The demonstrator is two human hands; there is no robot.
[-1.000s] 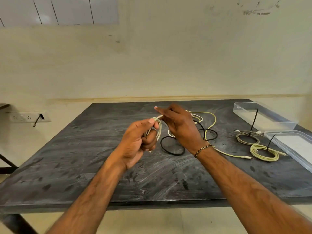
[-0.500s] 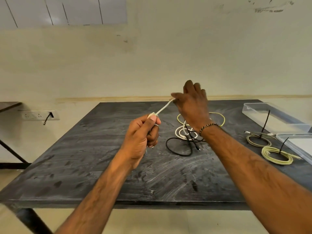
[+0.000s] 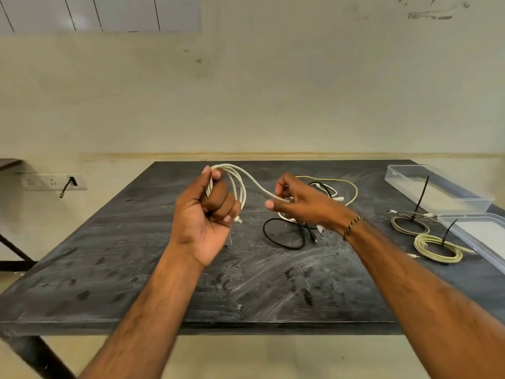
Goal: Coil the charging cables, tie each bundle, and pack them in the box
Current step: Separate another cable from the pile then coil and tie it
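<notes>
Left hand grips several loops of a thin white charging cable above the dark scuffed table; right hand pinches its trailing strand.

Two bare forearms reach into view from below, with no sleeves visible on either arm. The right wrist wears a thin braided bracelet of dark and golden strands, twisted like a cord, sitting just behind the right hand. The left hand and its wrist carry no jewellery or covering.
</notes>
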